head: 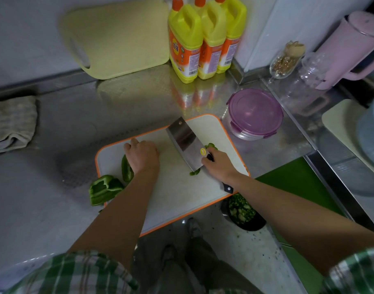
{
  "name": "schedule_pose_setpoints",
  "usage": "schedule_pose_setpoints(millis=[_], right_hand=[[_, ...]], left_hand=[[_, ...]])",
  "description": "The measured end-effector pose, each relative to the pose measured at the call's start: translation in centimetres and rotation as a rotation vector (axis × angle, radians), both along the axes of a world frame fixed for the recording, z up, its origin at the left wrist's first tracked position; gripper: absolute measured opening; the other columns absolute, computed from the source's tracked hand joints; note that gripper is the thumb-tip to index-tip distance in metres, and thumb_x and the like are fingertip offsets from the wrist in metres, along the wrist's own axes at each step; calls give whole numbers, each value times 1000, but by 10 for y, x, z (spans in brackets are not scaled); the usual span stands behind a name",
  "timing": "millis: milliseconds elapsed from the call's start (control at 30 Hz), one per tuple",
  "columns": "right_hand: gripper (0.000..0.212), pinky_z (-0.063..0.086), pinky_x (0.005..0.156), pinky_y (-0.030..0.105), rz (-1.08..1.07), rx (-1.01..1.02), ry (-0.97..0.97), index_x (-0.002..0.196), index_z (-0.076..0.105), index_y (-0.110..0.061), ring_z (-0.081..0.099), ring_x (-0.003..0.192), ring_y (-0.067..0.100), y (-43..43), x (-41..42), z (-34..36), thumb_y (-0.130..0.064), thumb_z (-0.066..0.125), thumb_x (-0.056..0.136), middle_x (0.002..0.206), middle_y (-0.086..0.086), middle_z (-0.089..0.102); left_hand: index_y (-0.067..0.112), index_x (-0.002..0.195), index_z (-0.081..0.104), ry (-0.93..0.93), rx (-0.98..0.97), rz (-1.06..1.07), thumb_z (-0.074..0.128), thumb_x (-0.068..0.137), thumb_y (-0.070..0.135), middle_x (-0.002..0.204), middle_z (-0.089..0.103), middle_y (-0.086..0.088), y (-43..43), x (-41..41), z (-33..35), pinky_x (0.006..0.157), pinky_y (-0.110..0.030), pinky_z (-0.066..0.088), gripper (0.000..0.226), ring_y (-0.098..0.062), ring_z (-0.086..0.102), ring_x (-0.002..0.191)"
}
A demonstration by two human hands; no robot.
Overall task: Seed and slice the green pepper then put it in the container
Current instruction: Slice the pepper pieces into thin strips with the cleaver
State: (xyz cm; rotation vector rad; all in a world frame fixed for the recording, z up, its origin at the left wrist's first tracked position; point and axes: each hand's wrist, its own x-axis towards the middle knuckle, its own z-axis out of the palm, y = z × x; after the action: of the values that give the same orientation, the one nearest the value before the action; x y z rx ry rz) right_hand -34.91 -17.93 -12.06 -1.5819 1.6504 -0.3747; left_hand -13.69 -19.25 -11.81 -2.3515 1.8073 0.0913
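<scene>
**Green pepper part-sliced on the orange-rimmed cutting board (181, 198).** The pepper is light. Its wall is stiff but springy, and its glossy skin is likely to slip under a blade. It is best pinned flat with curled fingertips, well back from the cutting edge.

The largest pepper piece (104, 188) lies at the board's near-left corner, partly over the counter, near and to the left of the left hand (142, 157). A narrower pepper strip (126, 169) lies just beside that wrist. The left hand rests knuckles-up on the board with its fingers bent; whether it pins anything beneath cannot be told.

The right hand (219, 164) is wrapped round the handle of the cleaver (185, 141), whose edge apparently meets the board. Small cut bits (211, 146) lie beside the blade. The lidded container (254, 115) stands to the far right, off the board.
</scene>
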Motion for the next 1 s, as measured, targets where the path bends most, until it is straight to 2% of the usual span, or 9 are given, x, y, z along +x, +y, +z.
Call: schedule_pose_setpoints(millis=[200, 300, 400, 567, 700, 767, 867, 1000], right_hand=[[33, 28, 56, 32, -18, -27, 49, 64, 32, -21, 41, 63, 18, -2, -5, -1, -12, 55, 87, 61, -3, 40], [22, 32, 60, 31, -20, -42, 68, 72, 41, -16, 46, 68, 19, 0, -8, -5, -15, 56, 87, 66, -4, 43], [9, 30, 64, 28, -30, -78, 79, 87, 49, -12, 49, 76, 17, 0, -10, -10, -17, 58, 88, 79, 0, 50], [17, 31, 67, 28, -38, -133, 105, 97, 51, -7, 47, 83, 19, 1, -11, -14, -17, 60, 88, 95, 4, 47], [20, 30, 67, 26, -52, -133, 76, 101, 53, -5, 49, 85, 19, 1, -13, -15, -15, 61, 86, 96, 7, 51], [17, 30, 65, 24, -94, -129, 31, 98, 55, -5, 51, 81, 18, 1, -14, -13, -13, 62, 85, 90, 6, 54], [15, 36, 63, 28, -177, -123, -36, 92, 54, -5, 51, 72, 17, -1, -16, -6, -14, 62, 83, 78, 2, 55], [15, 43, 63, 27, -269, -50, -101, 81, 46, -14, 52, 67, 19, -1, -23, -4, -15, 60, 87, 70, -1, 50]], left_hand=[[18, 102, 72, 62, -16, 19, 55, 93, 22, 101, 71, -6, -5, -4, -7, 86, -35, 35, 20, -28, 52, 104], [18, 103, 72, 66, 1, 16, 52, 93, 19, 102, 70, -6, -7, -6, -7, 84, -35, 36, 22, -28, 52, 105], [17, 103, 70, 64, 17, 20, 48, 95, 18, 104, 70, -6, -9, -5, -6, 86, -35, 36, 23, -29, 52, 105], [17, 104, 67, -14, 81, -14, 44, 98, 20, 108, 68, -6, -8, -8, -7, 90, -37, 33, 23, -27, 48, 111], [16, 103, 66, -29, 84, -47, 43, 98, 14, 108, 66, -7, -4, -11, -7, 91, -38, 31, 24, -28, 46, 110], [14, 104, 65, -12, 50, -68, 43, 99, 14, 108, 66, -8, -2, -11, -9, 92, -39, 31, 23, -29, 46, 110], [9, 108, 64, 75, -44, -102, 41, 100, 18, 110, 65, -10, 1, -13, -8, 90, -39, 32, 25, -31, 46, 111], [9, 102, 65, 404, -117, -83, 49, 97, 24, 101, 67, -16, 10, -20, -5, 85, -39, 36, 22, -34, 50, 106]])
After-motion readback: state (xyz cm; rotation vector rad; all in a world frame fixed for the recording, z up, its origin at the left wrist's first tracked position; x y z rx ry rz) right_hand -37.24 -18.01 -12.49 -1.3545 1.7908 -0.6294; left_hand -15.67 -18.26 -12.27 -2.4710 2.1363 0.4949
